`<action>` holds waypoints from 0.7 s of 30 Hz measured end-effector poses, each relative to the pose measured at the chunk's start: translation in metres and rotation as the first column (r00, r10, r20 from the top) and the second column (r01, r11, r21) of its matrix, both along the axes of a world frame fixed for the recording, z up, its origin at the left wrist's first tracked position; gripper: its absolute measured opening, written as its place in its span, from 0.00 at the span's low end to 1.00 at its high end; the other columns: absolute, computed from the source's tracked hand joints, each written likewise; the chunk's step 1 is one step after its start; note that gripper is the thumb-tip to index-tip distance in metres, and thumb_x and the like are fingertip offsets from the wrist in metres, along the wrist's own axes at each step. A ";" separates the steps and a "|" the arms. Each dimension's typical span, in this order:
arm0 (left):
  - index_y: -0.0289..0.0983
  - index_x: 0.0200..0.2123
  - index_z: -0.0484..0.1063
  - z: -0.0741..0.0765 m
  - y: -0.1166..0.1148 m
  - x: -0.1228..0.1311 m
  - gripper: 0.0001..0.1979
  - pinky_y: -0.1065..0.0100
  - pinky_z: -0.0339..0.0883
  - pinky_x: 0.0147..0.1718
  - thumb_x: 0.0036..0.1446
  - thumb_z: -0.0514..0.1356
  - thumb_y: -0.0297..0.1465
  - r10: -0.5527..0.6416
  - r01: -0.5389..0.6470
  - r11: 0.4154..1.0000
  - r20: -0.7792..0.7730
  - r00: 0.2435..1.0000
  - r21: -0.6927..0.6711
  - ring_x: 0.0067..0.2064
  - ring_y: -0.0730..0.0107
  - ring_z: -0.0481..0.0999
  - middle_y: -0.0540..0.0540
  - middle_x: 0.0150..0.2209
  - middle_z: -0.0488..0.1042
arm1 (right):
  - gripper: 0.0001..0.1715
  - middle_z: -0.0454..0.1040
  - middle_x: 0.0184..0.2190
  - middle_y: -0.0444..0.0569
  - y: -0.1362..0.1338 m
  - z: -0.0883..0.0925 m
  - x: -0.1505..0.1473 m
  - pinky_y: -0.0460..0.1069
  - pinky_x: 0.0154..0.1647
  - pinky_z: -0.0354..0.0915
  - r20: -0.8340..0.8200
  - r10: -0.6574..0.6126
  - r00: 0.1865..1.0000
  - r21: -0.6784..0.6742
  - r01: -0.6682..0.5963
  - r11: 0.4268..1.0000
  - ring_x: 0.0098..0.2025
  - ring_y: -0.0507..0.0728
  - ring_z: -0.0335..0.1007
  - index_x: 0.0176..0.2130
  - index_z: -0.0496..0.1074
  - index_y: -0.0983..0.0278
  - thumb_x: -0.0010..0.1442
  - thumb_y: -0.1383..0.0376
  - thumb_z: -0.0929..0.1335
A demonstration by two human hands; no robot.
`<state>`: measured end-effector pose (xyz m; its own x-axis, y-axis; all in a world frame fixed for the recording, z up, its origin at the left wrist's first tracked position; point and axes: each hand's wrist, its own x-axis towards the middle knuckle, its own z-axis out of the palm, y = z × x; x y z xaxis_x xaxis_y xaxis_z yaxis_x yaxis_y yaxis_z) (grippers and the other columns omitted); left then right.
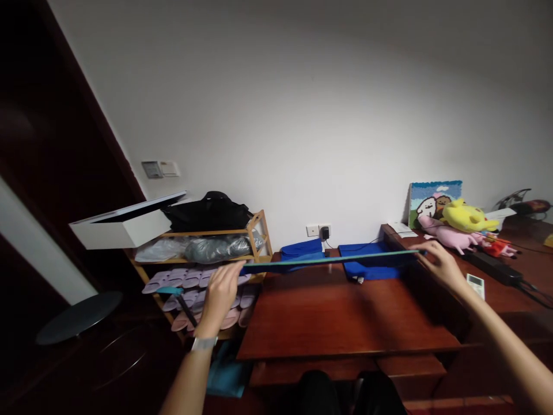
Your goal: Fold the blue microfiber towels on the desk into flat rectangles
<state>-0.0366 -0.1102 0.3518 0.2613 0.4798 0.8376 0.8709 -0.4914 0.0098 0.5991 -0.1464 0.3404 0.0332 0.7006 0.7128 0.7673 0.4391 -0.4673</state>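
A thin blue sheet with a teal edge [330,260] is stretched between my hands above the desk, seen almost edge-on, so its kind is unclear. My left hand [221,291] pinches its left end. At the other end, the fingers of my right hand [437,262] are closed on the corner. Behind the sheet, a folded blue piece [302,249] lies against the wall. Another flat blue piece [374,270], partly hidden by the sheet, rests on the brown desk [319,314] to its right.
To the left stands a wooden rack [258,225] with slippers [190,278], a black bag [209,213] and an open white box [125,230]. A round stool [80,317] is farther left. Plush toys [469,216], a black adapter [492,267] and a small white device [476,285] lie at right.
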 end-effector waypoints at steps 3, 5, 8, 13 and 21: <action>0.38 0.54 0.76 -0.074 -0.026 -0.011 0.20 0.53 0.72 0.53 0.69 0.47 0.28 0.003 -0.014 0.995 -0.120 0.993 -0.094 0.51 0.56 0.81 0.39 0.50 0.82 | 0.26 0.75 0.40 0.51 -0.024 -0.067 -0.005 0.56 0.52 0.70 -0.023 0.003 1.000 -0.141 -0.007 0.990 0.46 0.61 0.75 0.44 0.80 0.55 0.65 0.42 0.63; 0.39 0.53 0.77 -0.133 -0.038 -0.013 0.22 0.55 0.75 0.52 0.66 0.47 0.25 -0.001 -0.026 0.984 -0.152 0.988 -0.176 0.49 0.58 0.82 0.42 0.48 0.83 | 0.28 0.76 0.39 0.51 -0.035 -0.123 -0.011 0.57 0.51 0.71 -0.051 -0.002 0.999 -0.226 -0.009 0.974 0.45 0.62 0.77 0.42 0.80 0.56 0.64 0.40 0.63; 0.44 0.52 0.79 -0.215 -0.050 -0.012 0.27 0.58 0.78 0.51 0.59 0.47 0.20 -0.001 -0.057 0.945 -0.176 0.984 -0.323 0.50 0.60 0.83 0.46 0.48 0.84 | 0.29 0.80 0.39 0.53 -0.046 -0.204 -0.023 0.59 0.51 0.73 -0.094 0.002 0.996 -0.324 -0.032 0.945 0.44 0.65 0.79 0.40 0.81 0.57 0.63 0.41 0.62; 0.49 0.46 0.81 -0.290 -0.058 -0.016 0.27 0.57 0.81 0.47 0.55 0.49 0.20 -0.021 -0.067 0.905 -0.203 0.979 -0.419 0.47 0.58 0.84 0.49 0.45 0.85 | 0.24 0.82 0.38 0.53 -0.064 -0.289 -0.031 0.61 0.46 0.74 -0.072 -0.031 0.997 -0.393 0.000 0.919 0.42 0.67 0.80 0.38 0.80 0.57 0.65 0.47 0.62; 0.47 0.40 0.80 -0.296 -0.072 -0.030 0.21 0.58 0.79 0.44 0.59 0.50 0.22 -0.009 -0.097 0.862 -0.206 0.979 -0.498 0.43 0.59 0.84 0.48 0.40 0.84 | 0.13 0.82 0.37 0.50 -0.086 -0.310 -0.020 0.58 0.43 0.73 0.105 -0.002 0.995 -0.451 0.049 0.891 0.40 0.65 0.80 0.39 0.79 0.54 0.60 0.58 0.65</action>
